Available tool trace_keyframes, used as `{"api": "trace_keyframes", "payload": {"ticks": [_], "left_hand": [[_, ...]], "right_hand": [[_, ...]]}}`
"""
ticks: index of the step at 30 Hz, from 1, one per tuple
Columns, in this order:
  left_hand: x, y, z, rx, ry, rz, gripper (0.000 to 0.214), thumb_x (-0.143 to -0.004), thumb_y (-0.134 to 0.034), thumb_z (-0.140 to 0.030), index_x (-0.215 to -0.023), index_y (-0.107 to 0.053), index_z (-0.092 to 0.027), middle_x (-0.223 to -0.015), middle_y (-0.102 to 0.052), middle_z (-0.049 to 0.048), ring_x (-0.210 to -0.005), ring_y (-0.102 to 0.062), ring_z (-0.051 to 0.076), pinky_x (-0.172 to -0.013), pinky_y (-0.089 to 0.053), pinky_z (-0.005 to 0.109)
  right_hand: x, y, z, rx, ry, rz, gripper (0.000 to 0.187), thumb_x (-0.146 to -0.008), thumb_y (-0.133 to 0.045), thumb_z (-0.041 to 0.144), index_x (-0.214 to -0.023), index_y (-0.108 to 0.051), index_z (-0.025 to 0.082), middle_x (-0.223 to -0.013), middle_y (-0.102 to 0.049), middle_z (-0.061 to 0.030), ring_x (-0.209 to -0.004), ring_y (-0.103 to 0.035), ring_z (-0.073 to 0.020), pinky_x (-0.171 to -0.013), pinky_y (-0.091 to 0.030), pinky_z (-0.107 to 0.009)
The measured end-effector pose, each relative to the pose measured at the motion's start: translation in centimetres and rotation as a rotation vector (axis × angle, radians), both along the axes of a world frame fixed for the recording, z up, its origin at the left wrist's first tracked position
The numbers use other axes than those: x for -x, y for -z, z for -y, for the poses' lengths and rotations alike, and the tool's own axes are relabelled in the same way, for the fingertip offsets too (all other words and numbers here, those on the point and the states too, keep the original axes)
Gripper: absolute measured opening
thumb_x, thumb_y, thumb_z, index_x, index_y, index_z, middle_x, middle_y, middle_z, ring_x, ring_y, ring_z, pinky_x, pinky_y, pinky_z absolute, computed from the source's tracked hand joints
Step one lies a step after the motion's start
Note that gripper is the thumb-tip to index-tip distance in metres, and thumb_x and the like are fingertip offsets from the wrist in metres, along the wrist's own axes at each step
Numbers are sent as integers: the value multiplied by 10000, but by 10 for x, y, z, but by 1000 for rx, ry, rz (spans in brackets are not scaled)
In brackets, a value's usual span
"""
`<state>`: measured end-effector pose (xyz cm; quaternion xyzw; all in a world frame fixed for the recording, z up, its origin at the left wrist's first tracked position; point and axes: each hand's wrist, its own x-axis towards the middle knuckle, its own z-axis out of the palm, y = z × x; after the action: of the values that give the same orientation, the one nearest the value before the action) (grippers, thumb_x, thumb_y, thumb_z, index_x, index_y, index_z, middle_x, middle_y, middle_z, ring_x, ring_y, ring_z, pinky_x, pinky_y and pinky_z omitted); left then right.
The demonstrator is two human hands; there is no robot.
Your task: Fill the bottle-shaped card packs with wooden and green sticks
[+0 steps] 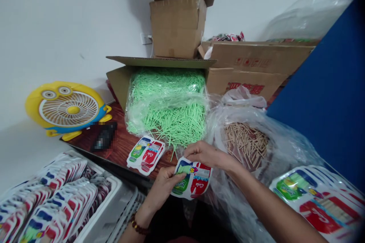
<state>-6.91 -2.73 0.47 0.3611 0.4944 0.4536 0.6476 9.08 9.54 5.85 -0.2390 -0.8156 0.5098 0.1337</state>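
A flat plastic packet printed with Sprite and Cola cans (196, 186) is in my left hand (163, 189), whose thumb presses on its front left side. Pale green sticks show in the packet's green half. My right hand (203, 153) is at the packet's top edge with its fingers bent together; what they pinch is hidden. A similar packet (146, 154) lies flat on the table to the left. Beyond my hands, a carton lined with clear plastic holds a heap of thin green sticks (179, 119). Brown sticks (246, 140) lie in a clear plastic bag on the right.
A white crate (107, 201) with rows of packets stands at lower left. More packets (319, 197) are stacked at lower right. A yellow fan (72, 110) and a blurred dark object (104, 136) sit at left. Cardboard boxes (176, 26) rise behind; a blue panel (322, 95) borders the right.
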Motion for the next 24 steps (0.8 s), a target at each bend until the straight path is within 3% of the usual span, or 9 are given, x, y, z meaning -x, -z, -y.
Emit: {"api": "trace_keyframes", "payload": {"ticks": [4, 11, 15, 21, 24], "left_hand": [[1, 0, -1, 1, 6, 15, 334, -703, -731, -427, -835, -760, -121, -717, -753, 64, -730, -681, 259, -688, -511, 334], [9, 5, -1, -17, 18, 58, 256, -735, -729, -350, -838, -752, -117, -740, -757, 63, -717, -684, 233, -719, -507, 333], [11, 6, 1, 10, 22, 105, 240, -730, -739, -329, -832, -749, -112, -749, -767, 71, -703, -689, 220, -697, -509, 309], [14, 17, 1, 62, -41, 191, 294, -713, -763, -305, -919, -733, -97, -832, -778, 113, -770, -712, 253, -729, -527, 341], [15, 21, -1, 61, -80, 248, 309, -702, -776, -270, -951, -724, -95, -892, -776, 134, -817, -717, 274, -783, -529, 377]], "right_hand": [[4, 2, -2, 67, -50, 26, 151, -748, -564, 113, -707, -695, 177, -670, -608, 32, -607, -517, -92, -549, -371, -195], [12, 16, 7, 92, 2, -95, 80, -757, -600, 194, -722, -668, 171, -677, -585, 32, -629, -512, -98, -578, -384, -202], [12, 18, 10, 106, 79, -157, 63, -724, -603, 171, -703, -661, 178, -696, -583, 27, -640, -515, -101, -597, -391, -213], [9, 16, -1, 293, 235, -179, 106, -741, -629, 274, -718, -641, 171, -573, -563, 38, -501, -475, -91, -508, -376, -220], [10, 17, -17, 244, 391, -303, 142, -715, -659, 310, -701, -630, 172, -595, -591, 29, -558, -557, -121, -597, -445, -258]]}}
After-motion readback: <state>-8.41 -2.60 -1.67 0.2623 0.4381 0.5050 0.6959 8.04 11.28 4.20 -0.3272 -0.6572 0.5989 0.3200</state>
